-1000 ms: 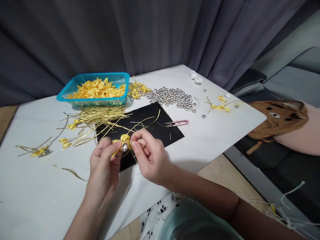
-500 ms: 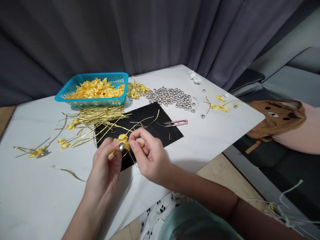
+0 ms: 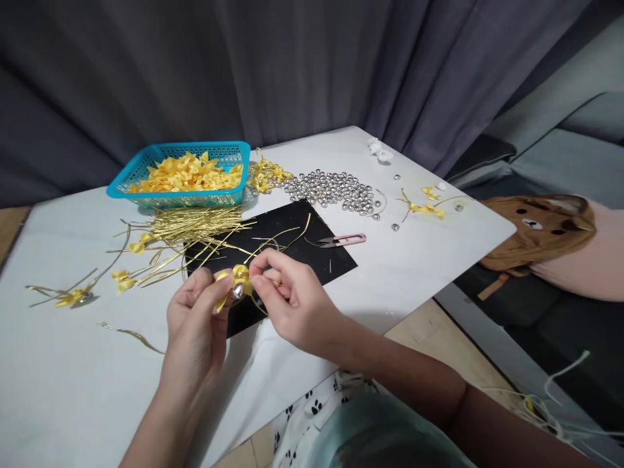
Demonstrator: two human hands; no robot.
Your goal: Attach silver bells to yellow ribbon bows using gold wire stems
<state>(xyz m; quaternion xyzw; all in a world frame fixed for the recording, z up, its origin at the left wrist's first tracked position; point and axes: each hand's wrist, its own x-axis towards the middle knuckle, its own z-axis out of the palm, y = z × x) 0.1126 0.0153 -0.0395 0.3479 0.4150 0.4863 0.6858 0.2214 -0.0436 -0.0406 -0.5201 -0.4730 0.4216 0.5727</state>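
Over the near edge of a black mat (image 3: 312,250), my left hand (image 3: 197,318) and my right hand (image 3: 287,299) both pinch one small piece: a yellow ribbon bow with a silver bead (image 3: 237,284) on a thin gold wire. The left thumb and fingers grip it from the left. From the right, the fingertips of my right hand close on the bow's edge and the wire. Loose gold wires (image 3: 195,227) lie just beyond my hands, some reaching onto the mat.
A blue basket (image 3: 146,185) of yellow bows stands at the back left of the white table (image 3: 73,364). A heap of silver beads (image 3: 336,188) lies behind the mat, pink snips (image 3: 344,240) on its right edge. Finished bow pieces (image 3: 73,296) lie left, others (image 3: 426,207) right. A brown bear bag (image 3: 541,231) sits off the table.
My left hand has slid a little to the left and turned the bow piece slightly. The right hand stays pinched on it. The rest of the table is unchanged.
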